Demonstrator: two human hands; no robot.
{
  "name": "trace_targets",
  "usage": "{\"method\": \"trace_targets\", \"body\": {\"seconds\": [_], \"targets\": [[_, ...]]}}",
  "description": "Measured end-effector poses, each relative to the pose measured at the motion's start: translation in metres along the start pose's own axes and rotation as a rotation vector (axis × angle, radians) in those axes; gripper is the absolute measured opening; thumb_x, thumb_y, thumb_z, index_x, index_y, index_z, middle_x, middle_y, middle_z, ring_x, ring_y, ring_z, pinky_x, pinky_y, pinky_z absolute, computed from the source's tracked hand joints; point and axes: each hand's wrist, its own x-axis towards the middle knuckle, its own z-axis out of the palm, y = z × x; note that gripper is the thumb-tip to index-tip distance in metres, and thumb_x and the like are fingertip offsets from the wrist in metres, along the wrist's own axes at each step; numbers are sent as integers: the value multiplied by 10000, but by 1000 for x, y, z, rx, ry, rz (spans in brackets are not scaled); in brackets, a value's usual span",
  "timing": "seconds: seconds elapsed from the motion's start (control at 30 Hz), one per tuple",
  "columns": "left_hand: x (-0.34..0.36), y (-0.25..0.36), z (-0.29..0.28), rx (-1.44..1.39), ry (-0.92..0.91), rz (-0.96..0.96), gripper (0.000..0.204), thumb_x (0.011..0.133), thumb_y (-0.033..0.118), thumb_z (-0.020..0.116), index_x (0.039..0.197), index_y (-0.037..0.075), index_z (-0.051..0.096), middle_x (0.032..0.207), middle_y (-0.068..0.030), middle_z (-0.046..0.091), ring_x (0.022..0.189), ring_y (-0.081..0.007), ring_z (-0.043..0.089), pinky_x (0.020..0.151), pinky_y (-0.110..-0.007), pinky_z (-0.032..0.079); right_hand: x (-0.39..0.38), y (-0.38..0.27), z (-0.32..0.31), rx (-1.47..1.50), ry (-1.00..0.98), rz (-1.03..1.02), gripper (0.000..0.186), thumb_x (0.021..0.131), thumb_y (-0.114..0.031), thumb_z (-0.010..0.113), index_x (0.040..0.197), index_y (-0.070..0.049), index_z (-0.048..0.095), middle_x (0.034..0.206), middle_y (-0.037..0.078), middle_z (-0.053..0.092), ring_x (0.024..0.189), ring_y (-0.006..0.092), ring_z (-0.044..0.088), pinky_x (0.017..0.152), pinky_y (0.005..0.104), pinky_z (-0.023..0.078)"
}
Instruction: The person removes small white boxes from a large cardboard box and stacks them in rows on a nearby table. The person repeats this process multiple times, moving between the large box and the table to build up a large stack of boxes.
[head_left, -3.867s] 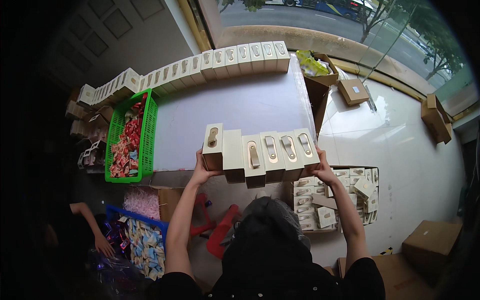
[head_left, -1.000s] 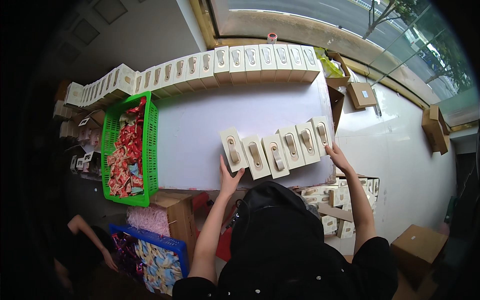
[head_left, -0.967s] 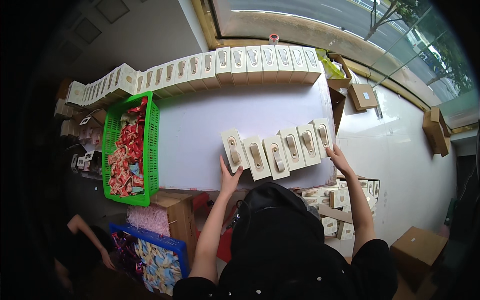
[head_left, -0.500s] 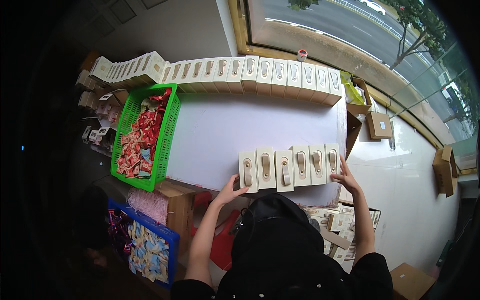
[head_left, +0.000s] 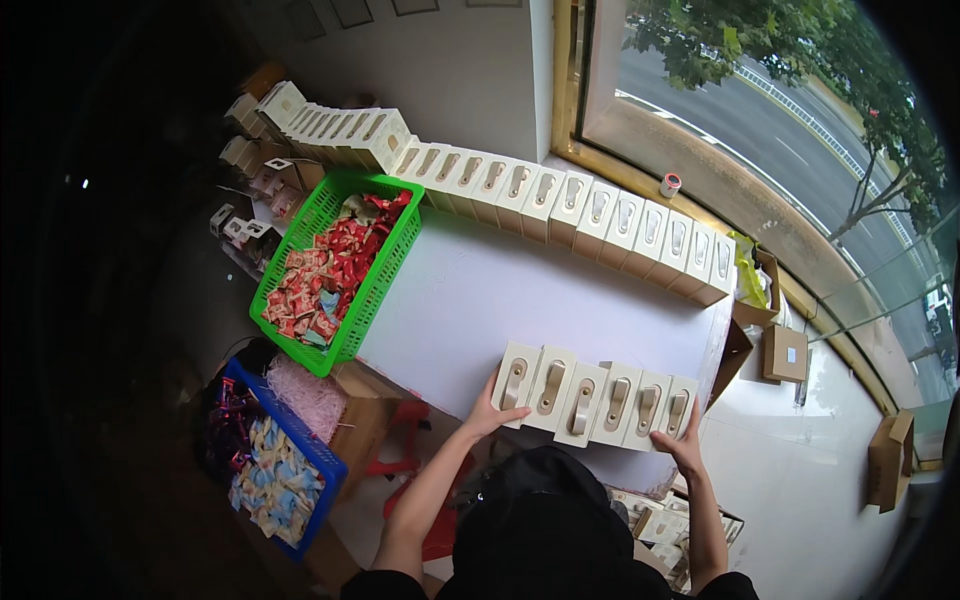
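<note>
A row of several upright cream boxes (head_left: 583, 395), each with a small looped strap on top, is on the white table (head_left: 440, 300) near its front right corner. My left hand (head_left: 490, 408) grips the left end box, thumb over its front. My right hand (head_left: 681, 442) grips the right end box from the side. A long line of similar boxes (head_left: 540, 195) stands along the table's back edge, bending toward the back left.
A green basket (head_left: 405, 240) of red packets sits at the table's left. A blue basket (head_left: 322, 505) of pale packets is below it, near pink shredded filler (head_left: 305, 395). More boxes (head_left: 670, 525) fill a carton at lower right. Cardboard cartons (head_left: 785, 352) lie by the window.
Both hands have shifted the held row rightward over the table from where it was raised at the front edge. The view has turned, tilting the scene and moving the back line lower in the picture.
</note>
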Motion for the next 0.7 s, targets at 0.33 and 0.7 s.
{"method": "trace_targets", "body": {"seconds": [0.33, 0.7], "targets": [[153, 183, -96, 95, -157, 101, 972, 626, 161, 797, 1386, 44, 203, 1332, -102, 366, 1230, -201, 357, 1014, -337, 303, 84, -145, 110, -59, 156, -242, 1025, 689, -53, 714, 1423, -134, 3, 1364, 141, 285, 1184, 260, 394, 943, 359, 399], [369, 271, -293, 315, -113, 46, 896, 644, 223, 777, 1351, 43, 257, 1252, -124, 444, 1147, -210, 447, 982, -337, 350, 321, -227, 274, 34, 19, -370, 1027, 654, -80, 762, 1409, -84, 67, 1291, 152, 382, 1135, 241, 458, 925, 341, 414]]}}
